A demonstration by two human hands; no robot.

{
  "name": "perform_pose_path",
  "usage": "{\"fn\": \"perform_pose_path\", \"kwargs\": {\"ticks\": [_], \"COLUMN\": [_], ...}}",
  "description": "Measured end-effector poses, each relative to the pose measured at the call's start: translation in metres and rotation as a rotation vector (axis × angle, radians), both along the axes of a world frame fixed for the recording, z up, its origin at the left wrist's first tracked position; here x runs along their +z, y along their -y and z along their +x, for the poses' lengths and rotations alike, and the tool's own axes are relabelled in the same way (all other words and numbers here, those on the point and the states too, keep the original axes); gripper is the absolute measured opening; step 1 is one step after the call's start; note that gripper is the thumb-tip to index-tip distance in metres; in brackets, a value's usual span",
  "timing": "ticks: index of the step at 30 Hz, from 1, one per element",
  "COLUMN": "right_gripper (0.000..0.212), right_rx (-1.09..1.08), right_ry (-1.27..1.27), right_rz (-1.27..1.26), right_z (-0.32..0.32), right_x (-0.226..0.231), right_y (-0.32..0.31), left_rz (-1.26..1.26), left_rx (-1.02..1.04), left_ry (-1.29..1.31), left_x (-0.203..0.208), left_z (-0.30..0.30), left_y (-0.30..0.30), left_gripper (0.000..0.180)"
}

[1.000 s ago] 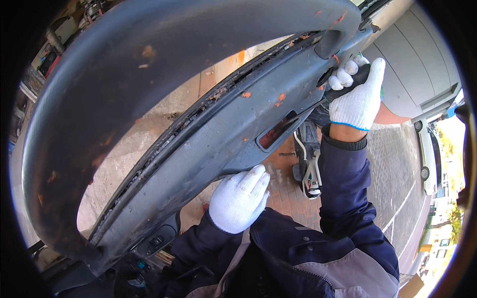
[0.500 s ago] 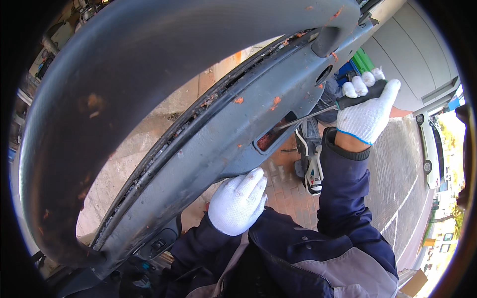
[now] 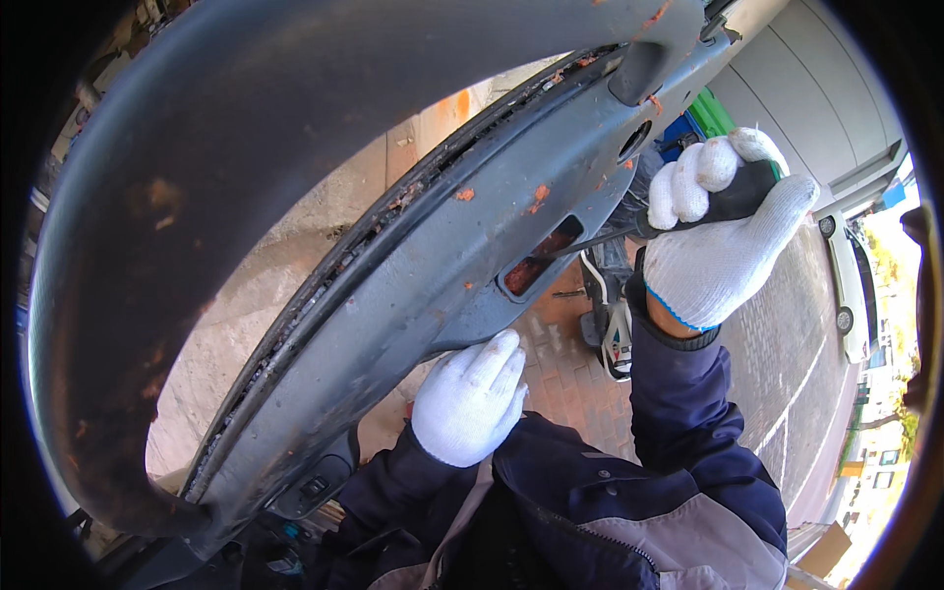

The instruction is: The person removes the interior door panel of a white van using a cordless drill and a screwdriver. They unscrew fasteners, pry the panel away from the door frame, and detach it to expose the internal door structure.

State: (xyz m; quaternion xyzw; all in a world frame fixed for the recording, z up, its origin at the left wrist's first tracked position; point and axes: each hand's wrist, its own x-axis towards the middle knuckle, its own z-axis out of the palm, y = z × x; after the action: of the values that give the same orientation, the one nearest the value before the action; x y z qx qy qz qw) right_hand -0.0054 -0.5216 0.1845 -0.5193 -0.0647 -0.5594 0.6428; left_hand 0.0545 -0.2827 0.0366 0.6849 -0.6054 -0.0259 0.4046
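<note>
A grey car door point(image 3: 393, 285) slants across the view, its dark window frame point(image 3: 118, 226) arching on the left. My right hand point(image 3: 728, 226), in a white knit glove, is closed round the black handle of a screwdriver point(image 3: 742, 192). The screwdriver's shaft runs left into a rectangular recess point(image 3: 521, 275) in the door's inner panel; reddish dirt shows inside it, and the tip is hard to make out. At the panel's lower edge, my left hand point(image 3: 470, 398), also in a white glove, has its fingers bent together against the edge. Its thumb is hidden.
Reddish crumbs stick to the panel. A switch plate point(image 3: 315, 487) sits at its lower left end. Beyond the door are a white-and-black shoe point(image 3: 617, 339) on brick paving point(image 3: 565, 379), a green bin point(image 3: 710, 113), and a parked white car point(image 3: 846, 285) at far right.
My right hand has come nearer and slightly lower, with the screwdriver turned in its grip and its shaft closer to level. My left hand keeps its place.
</note>
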Motion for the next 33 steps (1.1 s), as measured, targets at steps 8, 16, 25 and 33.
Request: {"fn": "perform_pose_path", "kwargs": {"ticks": [8, 16, 25, 33], "right_gripper": [0.072, 0.07, 0.047, 0.044], "right_rx": [0.216, -0.091, -0.15, -0.085], "right_ry": [0.017, -0.191, -0.514, -0.527], "right_rz": [-0.189, -0.789, -1.139, -1.215], "right_z": [-0.004, 0.01, 0.025, 0.029], "right_x": [-0.005, -0.013, -0.025, -0.021], "right_y": [-0.04, -0.088, -0.143, -0.138], "left_rz": [-0.031, 0.023, 0.031, 0.047], "left_rx": [0.002, -0.022, -0.016, -0.001], "left_ry": [0.011, -0.087, 0.029, 0.035], "left_x": [-0.003, -0.019, -0.008, -0.012], "left_z": [0.001, 0.0, -0.005, -0.003], "left_y": [0.0, 0.001, -0.001, -0.002], "left_gripper": [0.037, 0.045, 0.042, 0.039]}}
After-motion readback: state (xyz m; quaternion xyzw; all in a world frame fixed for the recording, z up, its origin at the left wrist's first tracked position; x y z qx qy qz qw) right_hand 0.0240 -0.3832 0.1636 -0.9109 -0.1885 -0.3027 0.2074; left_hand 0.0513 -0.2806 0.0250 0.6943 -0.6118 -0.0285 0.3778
